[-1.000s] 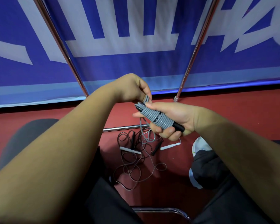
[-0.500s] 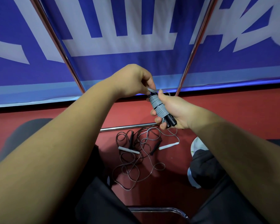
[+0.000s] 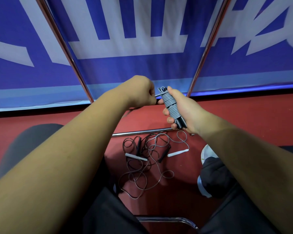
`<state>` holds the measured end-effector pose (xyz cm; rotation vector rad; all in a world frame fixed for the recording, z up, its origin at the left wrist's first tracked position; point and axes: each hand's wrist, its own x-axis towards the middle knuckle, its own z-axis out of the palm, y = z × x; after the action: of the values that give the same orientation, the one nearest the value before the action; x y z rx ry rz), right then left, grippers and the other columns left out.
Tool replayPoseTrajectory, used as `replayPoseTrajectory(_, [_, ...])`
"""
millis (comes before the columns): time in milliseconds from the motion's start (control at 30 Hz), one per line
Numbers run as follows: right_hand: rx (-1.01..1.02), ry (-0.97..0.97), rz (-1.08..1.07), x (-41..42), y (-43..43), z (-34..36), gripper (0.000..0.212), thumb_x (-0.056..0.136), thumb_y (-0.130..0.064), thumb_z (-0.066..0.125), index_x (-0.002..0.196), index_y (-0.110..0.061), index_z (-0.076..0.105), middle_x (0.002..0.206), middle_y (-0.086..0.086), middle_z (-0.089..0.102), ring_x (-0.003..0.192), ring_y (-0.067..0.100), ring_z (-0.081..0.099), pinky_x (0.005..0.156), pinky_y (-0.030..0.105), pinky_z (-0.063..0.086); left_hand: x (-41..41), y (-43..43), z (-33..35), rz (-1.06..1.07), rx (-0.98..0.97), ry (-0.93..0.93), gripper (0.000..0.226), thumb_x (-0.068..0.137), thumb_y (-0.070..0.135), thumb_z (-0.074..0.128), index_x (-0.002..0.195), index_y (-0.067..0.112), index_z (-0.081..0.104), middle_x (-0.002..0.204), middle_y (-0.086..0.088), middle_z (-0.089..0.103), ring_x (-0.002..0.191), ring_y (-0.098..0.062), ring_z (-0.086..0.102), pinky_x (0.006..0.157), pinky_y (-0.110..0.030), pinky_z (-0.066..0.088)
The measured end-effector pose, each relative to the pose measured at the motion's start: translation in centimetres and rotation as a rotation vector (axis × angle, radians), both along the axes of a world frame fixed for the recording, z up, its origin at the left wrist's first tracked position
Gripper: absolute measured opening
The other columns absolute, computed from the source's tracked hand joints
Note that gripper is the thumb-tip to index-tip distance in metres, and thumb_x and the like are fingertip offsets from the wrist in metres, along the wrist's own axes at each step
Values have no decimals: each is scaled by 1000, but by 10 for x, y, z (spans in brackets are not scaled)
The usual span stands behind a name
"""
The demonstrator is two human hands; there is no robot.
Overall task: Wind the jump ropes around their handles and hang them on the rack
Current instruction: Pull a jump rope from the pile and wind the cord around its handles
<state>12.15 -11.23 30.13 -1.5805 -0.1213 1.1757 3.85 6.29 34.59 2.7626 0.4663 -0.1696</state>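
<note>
1. Rope [image 3: 170,105]: the grey one is up in front of you. It is wound in tight rings round its black handles.
2. Your right hand [image 3: 184,109] is wrapped round the bundle, with the fingers curled under it and the thumb up near the top. I think you hold it this way so the rings cannot slide off.
3. Your left hand [image 3: 139,92] is closed like a fist. It pinches the short end [image 3: 157,95] that sticks out near the top of the bundle. My guess is that you are pulling the end tight or tucking it in, so the wrap will not come undone.
4. The winding looks almost done. This rope is not hung up yet.
5. The loose ropes [image 3: 147,162] lie in a tangle on the red floor [image 3: 243,119], right below your hands. White handles and black handles poke out of the pile. They lie close to your feet, so they should be easy to reach next.
6. A shiny bar [image 3: 139,132] lies across the floor just behind the pile. Two shiny poles [image 3: 66,48] go up from the floor and lean apart. I think these belong to the rack, but I cannot see its top or any hooks.
7. Behind the poles hangs a big blue banner [image 3: 125,68] with white shapes on it.
8. You seem to be sitting down. A chair edge [image 3: 167,220] shows at the bottom, and one shoe [image 3: 208,152] is on the floor to the right of the pile.
</note>
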Motion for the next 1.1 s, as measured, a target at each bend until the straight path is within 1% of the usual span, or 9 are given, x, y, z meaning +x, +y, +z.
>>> replayPoseTrajectory(67, [-3,-2,-15,0,1,2,63,98,-76,50,111,-19,71,69,2,54,49,18,45,51,25,37,1,3,-5,7,-57,60,22,97,34,65,84,19,75,63,9,73,59,-1,62,67,-31,53])
replayPoseTrajectory(133, [2,13,-33,0,2,3,62,97,-79,49,107,-21,69,69,2,54,48,18,44,50,25,36,2,2,-8,19,-177,75,30,103,39,62,84,19,74,64,9,74,45,-5,54,60,-29,52])
replayPoseTrajectory(200, [8,28,-57,1,2,5,67,92,-86,49,105,-23,68,69,1,54,47,17,44,50,25,37,1,0,-11,79,-392,2,28,106,36,62,88,17,73,68,3,74,47,-13,53,52,-26,49])
replayPoseTrajectory(300, [14,27,-59,5,0,6,73,87,-91,50,107,-23,67,69,0,55,49,17,44,50,25,37,0,-1,-13,199,-743,-144,22,107,28,62,98,10,70,76,-3,66,53,-11,54,52,-25,50])
replayPoseTrajectory(433, [30,44,-66,9,-2,8,65,92,-84,52,104,-22,66,68,0,55,49,17,44,51,25,38,5,3,-14,216,-961,-199,37,109,42,54,102,12,76,76,1,55,58,-13,38,56,-25,38])
replayPoseTrajectory(567, [45,62,-46,15,-4,12,62,93,-79,55,106,-20,66,69,1,55,48,17,43,47,24,33,1,6,-8,119,-704,-127,17,105,26,65,101,20,80,77,8,69,66,-8,56,69,-28,51])
replayPoseTrajectory(667, [39,62,16,16,-6,16,62,94,-77,55,105,-17,67,71,2,55,48,17,41,47,24,31,-3,13,-6,120,-580,-56,8,94,23,80,101,24,84,88,5,80,73,-4,66,80,-21,57])
replayPoseTrajectory(867, [19,121,243,4,-9,22,59,96,-77,49,103,-20,62,71,-1,49,47,14,34,45,20,29,-4,6,-12,140,-605,78,10,83,17,90,89,14,83,85,-11,80,66,-12,70,68,-27,63])
replayPoseTrajectory(1100, [-2,229,457,-6,-16,27,65,99,-77,42,108,-17,65,68,-1,41,40,10,28,41,16,26,-6,6,-10,7,-477,72,19,83,5,86,81,22,79,63,8,72,55,1,60,59,-15,50])
